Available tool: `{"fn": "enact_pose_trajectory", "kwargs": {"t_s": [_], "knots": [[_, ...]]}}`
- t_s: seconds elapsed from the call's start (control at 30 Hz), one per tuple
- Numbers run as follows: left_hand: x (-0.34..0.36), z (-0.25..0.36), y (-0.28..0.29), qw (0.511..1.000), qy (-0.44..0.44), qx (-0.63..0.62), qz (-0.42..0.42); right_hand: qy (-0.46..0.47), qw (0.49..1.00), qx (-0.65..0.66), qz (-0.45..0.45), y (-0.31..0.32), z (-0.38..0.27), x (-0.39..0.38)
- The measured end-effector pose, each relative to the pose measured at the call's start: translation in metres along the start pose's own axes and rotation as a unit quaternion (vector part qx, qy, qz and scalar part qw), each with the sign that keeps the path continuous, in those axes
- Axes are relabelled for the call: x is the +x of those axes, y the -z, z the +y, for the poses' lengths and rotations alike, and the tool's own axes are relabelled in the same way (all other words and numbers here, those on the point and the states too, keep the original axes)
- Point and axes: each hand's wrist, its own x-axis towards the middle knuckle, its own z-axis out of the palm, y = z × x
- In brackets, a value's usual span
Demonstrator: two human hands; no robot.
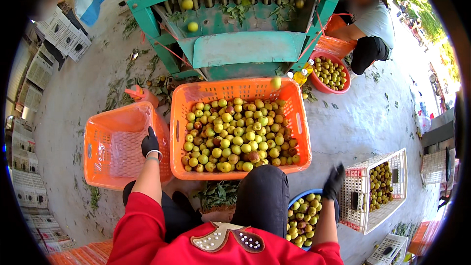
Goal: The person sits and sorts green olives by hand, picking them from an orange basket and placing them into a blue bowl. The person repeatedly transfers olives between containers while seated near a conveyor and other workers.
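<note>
My left hand (150,143), in a black glove, is closed at the near right rim of an orange plastic crate (92,154) lined with clear plastic; no fruit shows inside it. In front of me a larger orange crate (177,132) holds many round green-and-brown jujubes (238,140). A single pale green jujube (275,83) shows at its far rim. My right hand (334,181), also black-gloved and a little blurred, has its fingers stretched out with nothing seen in them. It is above the right edge of a blue tub (292,201) of jujubes, beside a white crate (354,195).
A green sorting machine (240,51) stands just beyond the large crate. At the far right a person (375,24) crouches by a red basin (327,88) of jujubes. A pile of leaves (219,194) lies between my legs. Stacked white crates (27,167) line the left.
</note>
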Motion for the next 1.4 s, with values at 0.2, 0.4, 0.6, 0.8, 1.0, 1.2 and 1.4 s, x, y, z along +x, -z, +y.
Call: {"fn": "enact_pose_trajectory", "kwargs": {"t_s": [0.2,0.4,0.6,0.8,1.0,1.2,1.4], "knots": [[-0.011,0.059,-0.036,0.999,0.024,-0.025,-0.02,-0.013,0.936,-0.235,-0.261,-0.136,-0.082,0.067],[-0.025,0.055,-0.04,0.996,-0.072,0.021,0.04,0.056,0.905,-0.375,-0.194,-0.175,-0.097,0.059],[-0.095,0.075,-0.033,0.892,-0.422,0.075,0.144,0.03,0.914,-0.354,-0.196,-0.171,-0.101,0.061],[-0.119,0.056,-0.055,0.92,-0.327,0.157,-0.15,0.037,0.915,-0.35,-0.198,-0.172,-0.103,0.061],[-0.061,0.099,-0.104,0.893,-0.316,0.229,-0.223,0.042,0.922,-0.33,-0.197,-0.173,-0.105,0.06],[-0.045,0.108,-0.092,0.797,-0.374,0.31,-0.358,0.033,0.917,-0.35,-0.19,-0.175,-0.1,0.066],[-0.138,0.169,-0.018,0.644,-0.509,0.272,-0.502,0.009,0.92,-0.327,-0.217,-0.173,-0.114,0.066]]}}
